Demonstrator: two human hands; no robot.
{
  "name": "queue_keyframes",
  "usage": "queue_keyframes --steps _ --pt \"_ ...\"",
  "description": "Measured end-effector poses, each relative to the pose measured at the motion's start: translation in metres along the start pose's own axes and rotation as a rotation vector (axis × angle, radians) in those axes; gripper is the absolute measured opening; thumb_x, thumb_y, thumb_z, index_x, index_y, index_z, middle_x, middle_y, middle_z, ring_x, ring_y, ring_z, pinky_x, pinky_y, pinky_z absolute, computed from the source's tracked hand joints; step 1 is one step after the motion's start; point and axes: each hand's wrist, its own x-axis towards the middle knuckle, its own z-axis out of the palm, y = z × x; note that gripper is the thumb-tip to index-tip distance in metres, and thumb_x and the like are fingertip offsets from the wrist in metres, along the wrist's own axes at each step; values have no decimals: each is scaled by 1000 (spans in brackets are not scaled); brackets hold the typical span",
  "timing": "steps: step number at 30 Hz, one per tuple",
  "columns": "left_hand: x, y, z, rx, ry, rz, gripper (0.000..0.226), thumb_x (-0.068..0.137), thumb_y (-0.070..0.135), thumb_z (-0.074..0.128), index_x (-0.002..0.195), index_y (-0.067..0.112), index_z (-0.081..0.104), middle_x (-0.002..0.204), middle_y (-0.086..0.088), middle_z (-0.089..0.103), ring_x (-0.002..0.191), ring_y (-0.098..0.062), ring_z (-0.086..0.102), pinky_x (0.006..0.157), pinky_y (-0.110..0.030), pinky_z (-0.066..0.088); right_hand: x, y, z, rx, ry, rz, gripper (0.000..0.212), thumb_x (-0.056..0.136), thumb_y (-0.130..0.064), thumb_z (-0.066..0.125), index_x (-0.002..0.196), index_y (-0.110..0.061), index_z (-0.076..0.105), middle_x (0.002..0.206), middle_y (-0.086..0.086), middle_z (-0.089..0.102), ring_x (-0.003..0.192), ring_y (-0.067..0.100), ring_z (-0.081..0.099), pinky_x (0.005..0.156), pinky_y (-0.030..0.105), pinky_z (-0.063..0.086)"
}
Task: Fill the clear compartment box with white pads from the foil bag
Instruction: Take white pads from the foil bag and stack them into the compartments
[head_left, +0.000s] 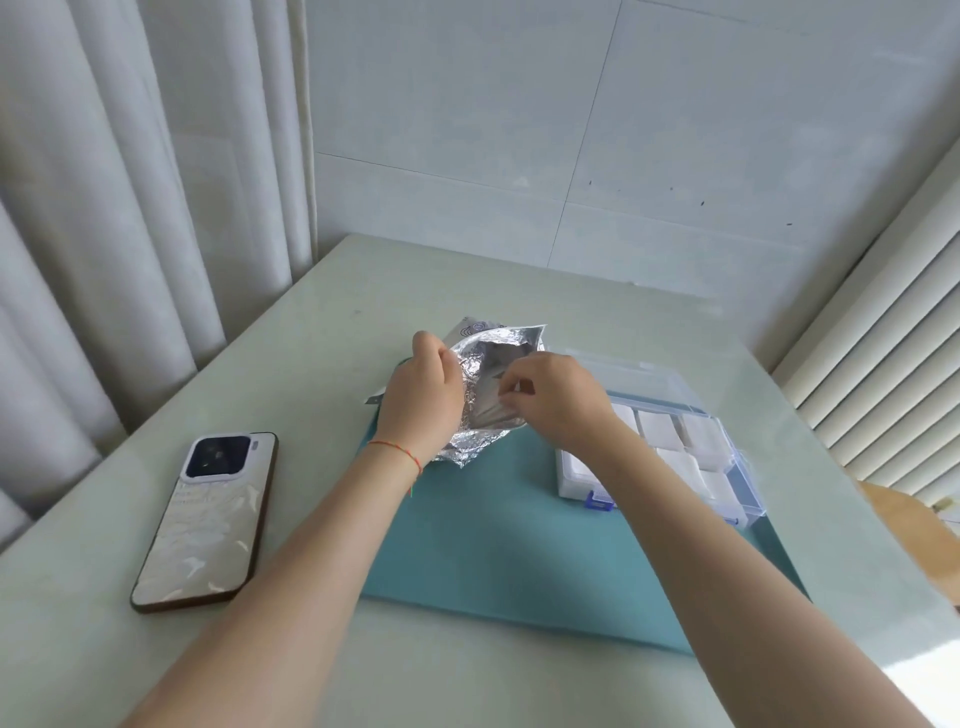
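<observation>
Where pleated white curtains (119, 218) meet a pale tiled wall (571, 130), a pale green glossy tabletop (322, 322) fills the view, seen from above by the person seated at it. A flat teal rectangular mat (498, 551) lies on the middle of the table. Both bare forearms reach forward over the mat.

At the mat's far right corner rests the clear plastic compartment box (727, 457), its lid tipped open behind it and a small blue latch on its near edge. Several of its compartments hold square white pads (660, 428); the right forearm hides part of the box.

Just left of the box, at the far edge of the mat, is the crinkled silver foil bag (488, 364), held up between the two hands with its mouth open toward the viewer. The left hand (423, 395), with a thin red string bracelet (397, 449) at the wrist, has its fingers curled around the bag's left edge, grasping it. The right hand (550, 397) is at the bag's opening, thumb and fingers pinched at the right side of the mouth; whether they pinch the foil or a pad inside cannot be told.

On the table well to the left of the mat lies a smartphone (205, 519), face down, in a shiny pearl-coloured case with a dark rim.
</observation>
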Motion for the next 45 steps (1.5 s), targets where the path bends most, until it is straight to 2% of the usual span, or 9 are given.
queue_keyframes --steps 4,8,15,22,26,30,34,42,45 --pt "0 1 2 -24 6 -16 14 102 18 33 98 7 41 74 -9 54 73 -33 48 57 -39 22 -4 3 -6 -50 34 -30 2 87 -22 64 88 -20 64 88 -11 51 86 17 54 66 30 40" --pt "-3 1 3 -63 -37 29 17 100 27 43 96 10 44 71 3 56 74 -30 54 63 -39 38 -6 0 -11 -53 94 -37 5 90 -22 61 91 -18 63 93 -7 57 86 20 54 67 31 41" --pt "-5 0 3 122 -189 146 35 75 33 71 98 22 47 93 9 50 83 -17 52 68 -33 43 -3 -3 -9 -51 215 -55 13 96 -20 51 100 -13 62 105 2 58 84 30 58 65 36 47" --pt "2 -11 5 236 -139 73 27 81 9 60 103 21 50 96 3 53 84 -22 50 66 -30 33 -4 8 -16 48 166 -60 4 91 -17 61 94 -15 63 97 0 62 80 22 54 71 36 49" --pt "0 -6 3 170 -155 100 30 76 19 66 102 24 52 97 6 51 85 -20 55 69 -32 42 -7 12 -22 100 142 -40 4 90 -17 64 92 -13 64 91 1 64 79 20 54 72 32 46" --pt "-4 6 4 28 -138 262 29 71 19 69 95 30 55 92 12 45 82 -16 52 77 -35 47 -9 16 -18 192 101 -16 11 87 -8 61 92 -15 68 86 -3 67 76 15 55 72 26 45" --pt "-3 10 8 85 -111 302 15 76 18 69 78 32 65 89 9 48 77 -15 54 71 -35 49 -11 19 -18 266 75 -11 17 85 -3 60 92 -15 70 78 -10 63 72 11 55 63 8 39" --pt "-2 22 19 278 -211 292 15 83 43 69 92 32 76 97 3 55 89 -18 56 75 -33 49 -17 27 -16 330 79 -46 17 83 -1 62 87 -17 67 77 -10 64 66 -1 53 63 7 40" --pt "0 27 20 330 -219 272 12 86 36 66 89 30 76 98 0 54 91 -23 58 74 -34 49 -19 29 -14 363 97 -67 15 83 -1 61 88 -14 65 81 -7 66 67 4 54 64 8 41"
